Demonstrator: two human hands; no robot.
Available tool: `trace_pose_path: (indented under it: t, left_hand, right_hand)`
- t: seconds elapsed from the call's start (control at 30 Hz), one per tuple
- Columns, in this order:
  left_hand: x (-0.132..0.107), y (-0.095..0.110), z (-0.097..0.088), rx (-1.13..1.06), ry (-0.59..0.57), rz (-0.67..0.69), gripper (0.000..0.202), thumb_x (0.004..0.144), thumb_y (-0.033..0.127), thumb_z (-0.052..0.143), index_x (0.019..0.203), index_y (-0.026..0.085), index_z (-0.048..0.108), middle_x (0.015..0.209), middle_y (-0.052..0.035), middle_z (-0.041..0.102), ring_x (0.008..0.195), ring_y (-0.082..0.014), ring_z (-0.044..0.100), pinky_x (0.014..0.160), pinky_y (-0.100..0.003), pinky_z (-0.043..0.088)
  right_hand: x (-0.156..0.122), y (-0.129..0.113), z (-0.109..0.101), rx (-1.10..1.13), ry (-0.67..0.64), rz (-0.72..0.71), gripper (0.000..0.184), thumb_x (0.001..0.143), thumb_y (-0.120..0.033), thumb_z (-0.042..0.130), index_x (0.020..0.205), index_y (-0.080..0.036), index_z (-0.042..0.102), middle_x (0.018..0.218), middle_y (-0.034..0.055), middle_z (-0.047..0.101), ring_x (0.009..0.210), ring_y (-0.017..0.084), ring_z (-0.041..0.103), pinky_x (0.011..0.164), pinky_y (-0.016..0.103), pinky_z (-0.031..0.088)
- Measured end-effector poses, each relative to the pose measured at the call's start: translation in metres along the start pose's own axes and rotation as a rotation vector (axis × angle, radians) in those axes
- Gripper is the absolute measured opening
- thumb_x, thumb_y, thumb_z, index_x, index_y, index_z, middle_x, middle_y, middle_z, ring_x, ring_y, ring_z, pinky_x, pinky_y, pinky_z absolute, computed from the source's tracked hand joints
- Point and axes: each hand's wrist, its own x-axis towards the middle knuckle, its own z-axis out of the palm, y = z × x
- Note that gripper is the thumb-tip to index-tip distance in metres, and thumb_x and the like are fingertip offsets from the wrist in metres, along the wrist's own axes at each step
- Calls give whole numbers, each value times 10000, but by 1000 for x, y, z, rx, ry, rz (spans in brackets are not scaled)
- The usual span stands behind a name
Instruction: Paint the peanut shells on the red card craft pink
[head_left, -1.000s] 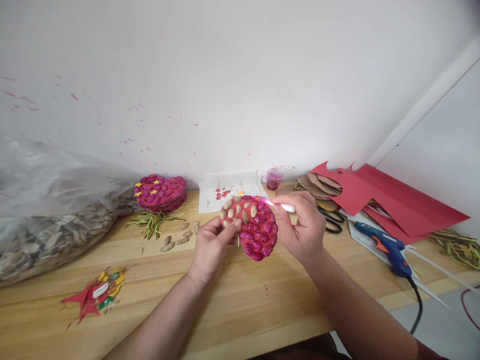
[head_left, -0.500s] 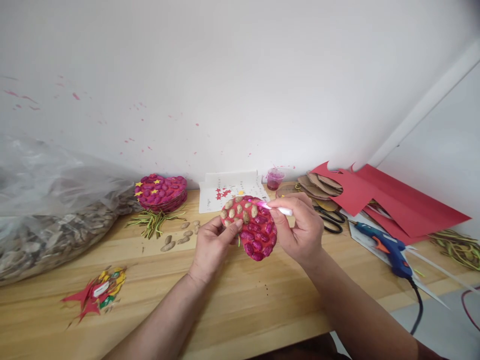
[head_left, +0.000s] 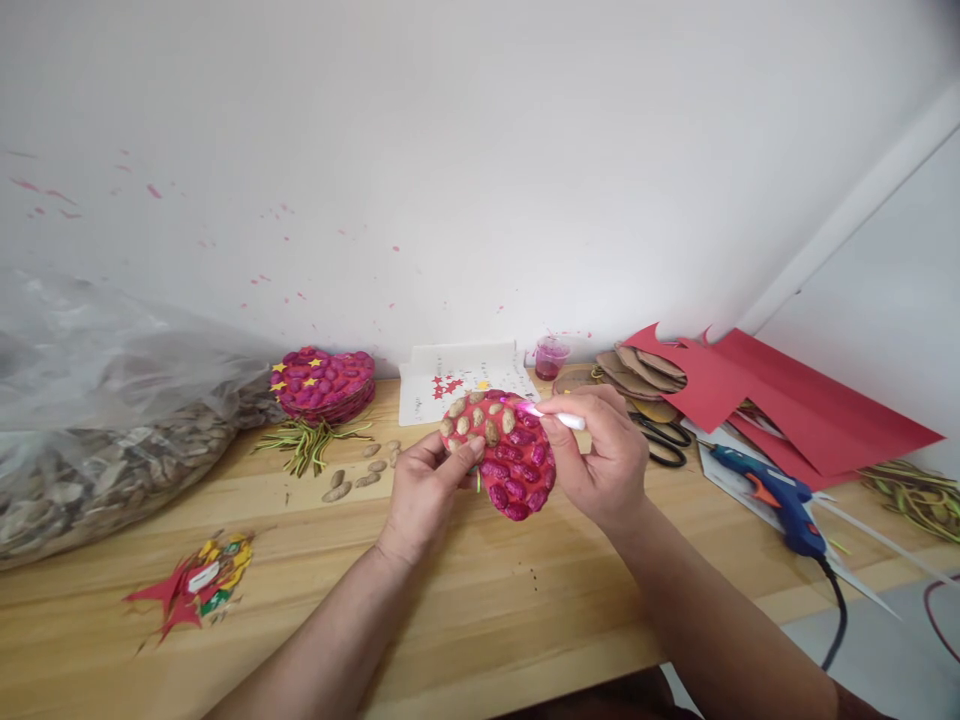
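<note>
My left hand (head_left: 429,488) grips the left edge of a heart-like red disc (head_left: 508,455) covered with peanuts, its thumb pressed on the front. The peanuts at the right and bottom are painted magenta, while several at the upper left keep their tan shells. In my right hand (head_left: 600,450) is a small white-handled paintbrush (head_left: 562,417), pinched between thumb and fingers. Its pink tip touches the upper part of the disc, among the peanuts. Behind the disc stands a clear plastic cup of magenta paint (head_left: 550,358).
To the left are a bag of peanuts (head_left: 112,480), a stack of painted discs (head_left: 322,385), loose peanuts (head_left: 337,490) and paper scraps (head_left: 187,590). To the right lie scissors (head_left: 664,440), cardboard discs (head_left: 637,372), red card (head_left: 810,410) and a blue glue gun (head_left: 780,500).
</note>
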Motion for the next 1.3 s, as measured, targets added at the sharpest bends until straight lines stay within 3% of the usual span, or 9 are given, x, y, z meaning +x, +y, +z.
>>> trace_pose_path:
  t: [0.43, 0.97, 1.3]
  left_hand:
    - [-1, 2, -3, 122, -39, 51, 440, 671, 523, 939, 798, 135, 775, 730, -47, 727, 627, -163, 625, 600, -278, 534]
    - [0, 0, -2, 94, -20, 45, 438, 669, 515, 939, 810, 130, 784, 718, -47, 713, 617, -157, 607, 585, -270, 512]
    - [-1, 3, -1, 189, -33, 91, 411, 692, 509, 908, 763, 127, 775, 683, -43, 700, 578, -125, 534, 560, -245, 470]
  right_hand:
    - [0, -3, 1, 10, -12, 33, 148, 955, -148, 650, 1026, -249, 730, 877, 21, 775, 841, 202, 686, 803, 382, 557]
    - [1, 1, 0, -47, 18, 27, 108, 951, -155, 668, 1002, -235, 720, 875, 27, 776, 843, 205, 682, 822, 395, 537]
    - [-1, -3, 2, 36, -23, 34, 144, 957, -125, 657, 1025, -237, 716, 896, 17, 770, 858, 189, 666, 821, 366, 538]
